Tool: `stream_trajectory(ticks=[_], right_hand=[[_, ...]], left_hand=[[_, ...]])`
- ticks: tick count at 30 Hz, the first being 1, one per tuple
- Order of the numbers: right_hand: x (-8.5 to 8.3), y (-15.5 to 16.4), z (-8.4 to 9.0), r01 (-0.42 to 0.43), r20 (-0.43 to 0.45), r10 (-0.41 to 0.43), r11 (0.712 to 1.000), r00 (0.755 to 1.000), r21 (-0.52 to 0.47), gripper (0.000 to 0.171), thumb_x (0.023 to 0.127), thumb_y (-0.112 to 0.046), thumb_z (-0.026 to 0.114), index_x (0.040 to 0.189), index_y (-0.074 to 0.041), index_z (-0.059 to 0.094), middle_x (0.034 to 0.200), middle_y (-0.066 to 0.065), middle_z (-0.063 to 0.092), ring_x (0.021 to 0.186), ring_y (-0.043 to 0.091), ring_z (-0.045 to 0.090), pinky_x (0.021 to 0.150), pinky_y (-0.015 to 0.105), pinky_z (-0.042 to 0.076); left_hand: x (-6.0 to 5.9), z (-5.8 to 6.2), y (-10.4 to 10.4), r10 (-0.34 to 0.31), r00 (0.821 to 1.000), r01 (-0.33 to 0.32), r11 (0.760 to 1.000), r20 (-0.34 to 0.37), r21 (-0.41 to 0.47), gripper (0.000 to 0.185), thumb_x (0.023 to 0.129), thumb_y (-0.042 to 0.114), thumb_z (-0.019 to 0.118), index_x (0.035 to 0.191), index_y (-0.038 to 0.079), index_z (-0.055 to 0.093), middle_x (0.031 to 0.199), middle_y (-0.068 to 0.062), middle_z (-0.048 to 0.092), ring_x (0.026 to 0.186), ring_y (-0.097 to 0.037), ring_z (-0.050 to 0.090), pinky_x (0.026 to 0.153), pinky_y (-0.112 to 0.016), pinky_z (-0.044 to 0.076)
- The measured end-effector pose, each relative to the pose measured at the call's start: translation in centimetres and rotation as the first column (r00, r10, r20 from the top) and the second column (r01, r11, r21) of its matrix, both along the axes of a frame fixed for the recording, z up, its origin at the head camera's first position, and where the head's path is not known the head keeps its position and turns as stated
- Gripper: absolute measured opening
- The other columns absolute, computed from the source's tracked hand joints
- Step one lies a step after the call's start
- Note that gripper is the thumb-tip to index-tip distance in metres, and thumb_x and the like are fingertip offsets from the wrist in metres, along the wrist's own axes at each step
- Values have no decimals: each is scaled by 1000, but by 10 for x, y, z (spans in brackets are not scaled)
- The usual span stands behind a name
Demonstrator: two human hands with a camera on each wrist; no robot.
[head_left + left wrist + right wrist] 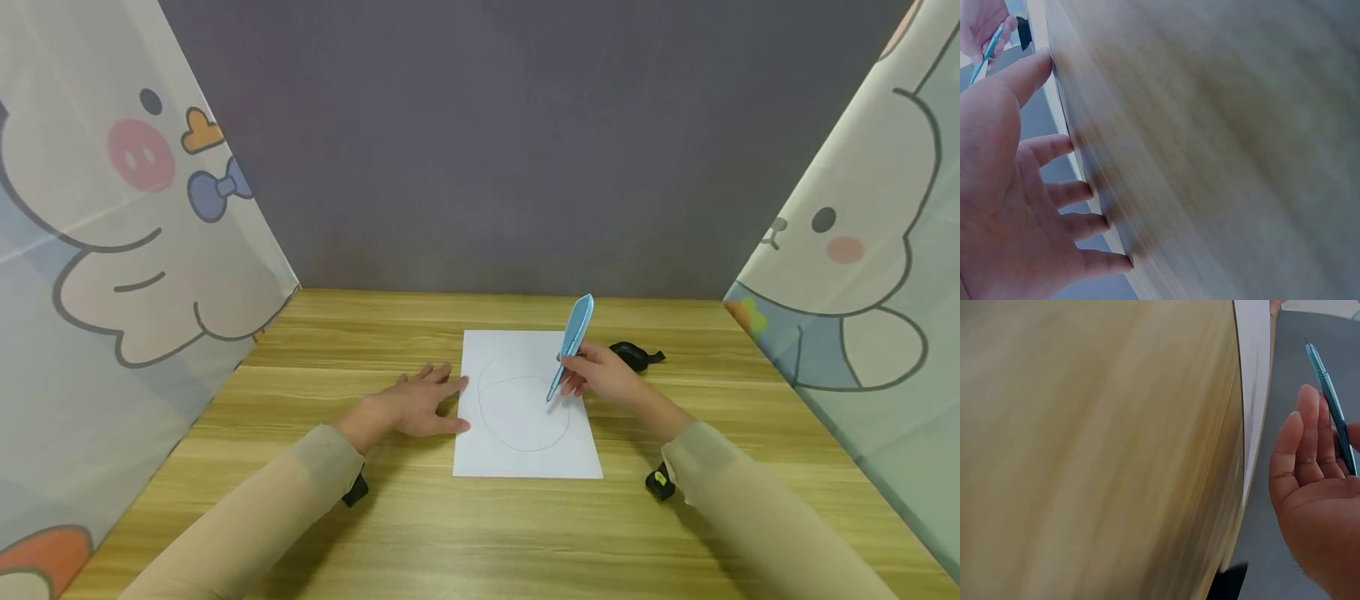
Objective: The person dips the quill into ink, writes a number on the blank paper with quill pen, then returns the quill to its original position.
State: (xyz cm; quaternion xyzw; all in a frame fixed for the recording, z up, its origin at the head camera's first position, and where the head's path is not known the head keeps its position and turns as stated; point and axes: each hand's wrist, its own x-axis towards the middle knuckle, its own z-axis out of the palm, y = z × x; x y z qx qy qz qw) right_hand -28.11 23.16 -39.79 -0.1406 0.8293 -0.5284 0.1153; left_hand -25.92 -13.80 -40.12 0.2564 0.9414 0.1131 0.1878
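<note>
A white sheet of paper (480,458) lies on the wooden table, bearing a thin pencil-like circle with a curved line across its upper part. My right hand (600,375) pinches a light blue pen (574,333) with a broad, feather-shaped top, its tip pointing down over the right half of the circle. In the right wrist view a gap shows between the tip of the pen (1329,394) and the paper (1252,375). My left hand (423,402) rests with fingers spread at the sheet's left edge; its fingertips (1124,262) touch the table in the left wrist view.
Behind my right hand lies a small black object (633,356) with a short strap. Black devices show under the left sleeve (356,490) and the right sleeve (661,482). A grey panel (510,150) stands at the back; cartoon-printed cloths (112,275) flank the table (480,542).
</note>
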Motion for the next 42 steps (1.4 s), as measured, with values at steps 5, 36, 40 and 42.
stream_trajectory(ticks=[5,36,40,42], right_hand=[[5,21,0,34,-3,-34,999,999,-6,46,118,-26,51,141,15,52,107,19,70,88,22,75,80,35,65],[16,73,7,38,-176,-51,996,983,-76,33,118,-18,53,142,4,50,102,-4,72,82,14,69,70,29,55],[18,75,9,49,-187,-66,994,980,-93,33,120,-26,48,140,1,52,108,-6,71,84,13,68,71,29,54],[19,77,11,67,-203,-81,995,976,-72,36,120,-28,46,138,2,54,106,-4,69,87,13,66,72,28,55]], left_hand=[[0,-1,-1,-1,1000,1,1000,-11,0,89,106,70,57,177,26,26,186,-16,10,171,-49,7,132,-78,12],[2,1,0,2,1000,-2,1000,-5,-12,89,107,70,56,177,26,25,186,-16,9,171,-48,7,132,-78,12],[2,2,0,1,1000,-1,1000,-3,-13,89,107,70,55,177,26,24,186,-15,8,171,-48,6,132,-77,10],[2,2,0,1,1000,-1,1000,-3,-12,89,107,69,56,177,26,24,186,-16,8,171,-48,5,132,-77,10]])
